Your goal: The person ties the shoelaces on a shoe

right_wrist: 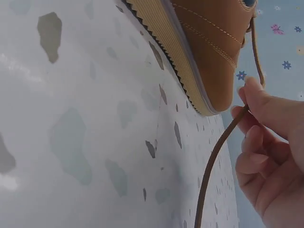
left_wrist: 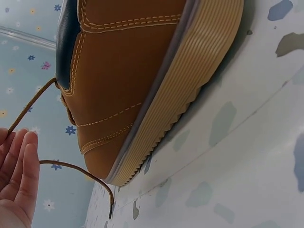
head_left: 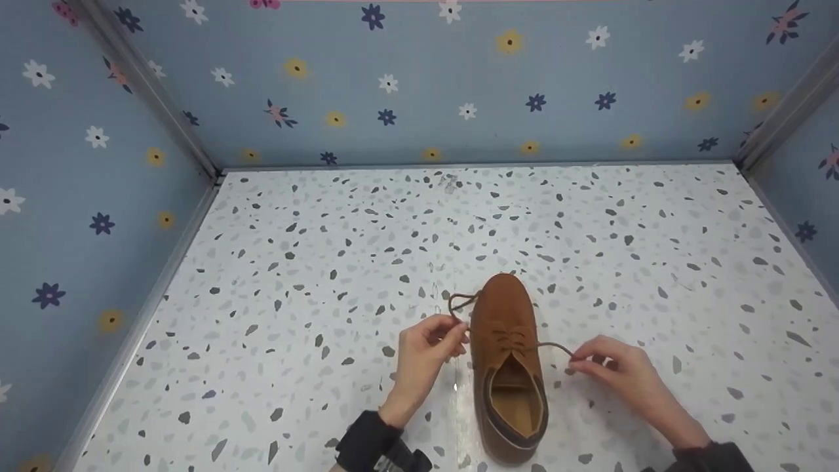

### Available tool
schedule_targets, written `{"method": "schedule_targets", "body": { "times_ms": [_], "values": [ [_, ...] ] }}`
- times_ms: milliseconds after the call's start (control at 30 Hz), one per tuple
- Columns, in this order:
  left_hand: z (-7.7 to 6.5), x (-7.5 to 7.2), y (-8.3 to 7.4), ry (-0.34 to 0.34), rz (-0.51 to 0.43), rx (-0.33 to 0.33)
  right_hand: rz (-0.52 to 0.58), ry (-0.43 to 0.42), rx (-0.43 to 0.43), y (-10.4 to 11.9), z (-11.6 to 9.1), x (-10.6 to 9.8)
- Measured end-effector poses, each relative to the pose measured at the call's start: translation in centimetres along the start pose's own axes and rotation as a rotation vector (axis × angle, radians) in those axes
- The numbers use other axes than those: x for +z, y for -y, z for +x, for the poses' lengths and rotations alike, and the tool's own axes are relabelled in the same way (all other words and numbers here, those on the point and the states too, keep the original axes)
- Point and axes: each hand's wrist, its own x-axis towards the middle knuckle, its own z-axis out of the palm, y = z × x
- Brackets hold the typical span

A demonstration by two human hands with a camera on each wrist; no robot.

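A brown lace-up shoe (head_left: 503, 308) stands upright on the speckled surface, its toe pointing away from me. On its left side, my left hand (head_left: 429, 347) pinches one brown shoelace (left_wrist: 29, 110) between thumb and fingers. That lace's loose end (left_wrist: 76, 166) hangs past the fingers and touches down near the toe. To the right of the shoe, my right hand (head_left: 613, 370) pinches the other shoelace (right_wrist: 211, 164), drawn out sideways from the eyelets. Its tail hangs below the fingers in the right wrist view. Neither hand touches the shoe body.
The white terrazzo-patterned surface (head_left: 314, 262) spreads around the shoe. Blue flowered panels (head_left: 419, 72) rise at the back and both sides, with metal strips along the corners. A black band (head_left: 368, 446) is on the left wrist.
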Motion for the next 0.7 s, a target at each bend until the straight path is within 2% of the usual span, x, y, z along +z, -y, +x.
{"method": "schedule_targets", "body": {
  "times_ms": [200,367,700],
  "values": [
    [0.0,0.1,0.1,-0.004,-0.017,0.009,-0.002,-0.076,0.074,-3.8,-1.0,0.8],
    [0.0,0.1,0.0,-0.009,-0.025,0.011,-0.024,-0.089,0.108,-5.1,-1.2,1.1],
    [0.0,0.1,0.2,-0.013,0.028,-0.004,-0.001,-0.135,0.012,-5.2,-1.1,1.0]
  ]
}}
